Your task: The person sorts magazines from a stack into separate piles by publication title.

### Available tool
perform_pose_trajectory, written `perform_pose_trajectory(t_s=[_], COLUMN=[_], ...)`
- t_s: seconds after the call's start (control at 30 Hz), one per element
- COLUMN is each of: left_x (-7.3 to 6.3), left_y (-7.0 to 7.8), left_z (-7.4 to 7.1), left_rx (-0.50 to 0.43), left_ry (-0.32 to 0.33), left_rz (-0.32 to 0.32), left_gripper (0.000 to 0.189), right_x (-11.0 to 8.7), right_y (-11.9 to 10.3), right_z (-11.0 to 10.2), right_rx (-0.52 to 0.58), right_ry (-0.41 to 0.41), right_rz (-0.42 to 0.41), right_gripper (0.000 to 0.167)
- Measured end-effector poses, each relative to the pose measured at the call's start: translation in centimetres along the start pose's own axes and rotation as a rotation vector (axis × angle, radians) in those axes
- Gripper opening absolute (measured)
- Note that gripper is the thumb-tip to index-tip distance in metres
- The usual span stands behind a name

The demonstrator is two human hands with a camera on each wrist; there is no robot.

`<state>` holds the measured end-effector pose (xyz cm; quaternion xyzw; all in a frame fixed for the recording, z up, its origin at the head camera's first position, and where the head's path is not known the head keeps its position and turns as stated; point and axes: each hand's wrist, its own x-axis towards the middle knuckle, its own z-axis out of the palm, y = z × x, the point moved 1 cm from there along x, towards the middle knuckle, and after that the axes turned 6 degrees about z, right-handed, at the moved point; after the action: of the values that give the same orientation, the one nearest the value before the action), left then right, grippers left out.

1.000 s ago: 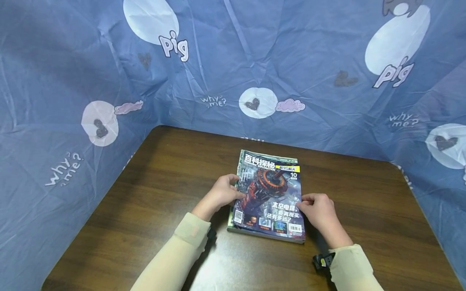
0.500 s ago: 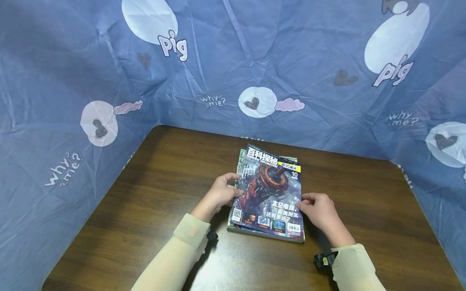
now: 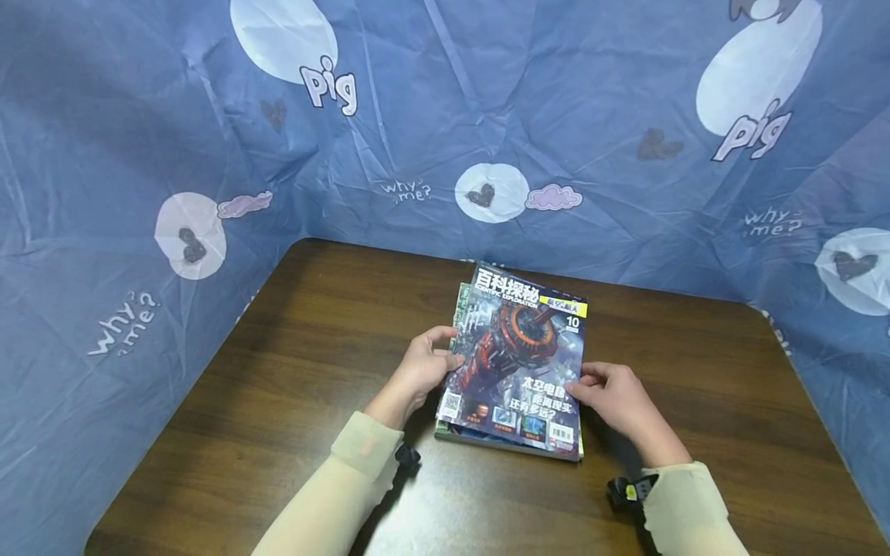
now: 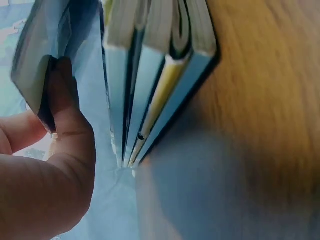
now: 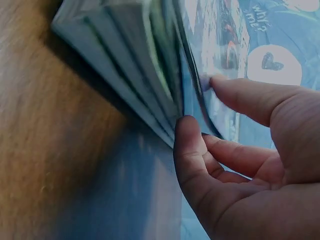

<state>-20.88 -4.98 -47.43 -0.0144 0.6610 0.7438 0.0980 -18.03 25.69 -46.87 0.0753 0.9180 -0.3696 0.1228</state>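
Observation:
A magazine (image 3: 514,347) with dark cover art of an orange-and-red machine is raised off a stack of magazines (image 4: 155,70). My left hand (image 3: 420,363) pinches its left edge between thumb and fingers. On the opposite side, my right hand (image 3: 619,398) pinches the right edge, thumb on the cover and fingers beneath. The left wrist view shows a gap between the held magazine and the stack. In the right wrist view a fingertip is right at the stack's side. Most of the stack's top is hidden under the held magazine; a green cover strip shows at its left.
The stack lies on a brown wooden table (image 3: 313,347) with rounded far corners. A blue printed cloth (image 3: 591,93) hangs behind the table and along its sides. A black wrist camera (image 3: 626,491) sits at the right cuff.
The top magazine has come up off the stack, turned slightly, and shifted toward the far side. Both hands still grip its edges; the right hand has moved slightly right and up.

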Motion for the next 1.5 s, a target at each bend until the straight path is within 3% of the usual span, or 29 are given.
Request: perform_pose_trajectory(t_s=[0.23, 0.47, 0.6, 0.93, 1.33, 1.5], left_x=[-0.6, -0.8, -0.9, -1.0, -0.5, -0.5], left_y=[0.5, 0.7, 0.9, 1.6, 2.6, 2.8], left_z=[0.1, -0.4, -0.9, -2.8, -4.9, -5.9], left_rx=[-0.052, -0.069, -0.08, -0.082, -0.069, -0.077], left_ry=[0.007, 0.034, 0.03, 0.043, 0.022, 0.021], left_rz=[0.048, 0.071, 0.079, 0.042, 0.009, 0.009], left_gripper=[0.045, 0.044, 0.043, 0.044, 0.044, 0.044], right_x=[0.0, -0.1, -0.1, 0.1, 1.0, 1.3], right_y=[-0.8, -1.2, -1.4, -2.2, -3.9, -4.9], right_z=[-0.4, -0.5, -0.4, 0.5, 1.5, 1.7], right_rx=[0.2, 0.456, 0.546, 0.651, 0.655, 0.606], right_ry=[-0.048, -0.161, -0.221, -0.308, -0.278, -0.251], right_rz=[0.011, 0.003, -0.006, -0.09, -0.048, -0.055], right_gripper=[0.062, 0.066, 0.069, 0.066, 0.067, 0.07])
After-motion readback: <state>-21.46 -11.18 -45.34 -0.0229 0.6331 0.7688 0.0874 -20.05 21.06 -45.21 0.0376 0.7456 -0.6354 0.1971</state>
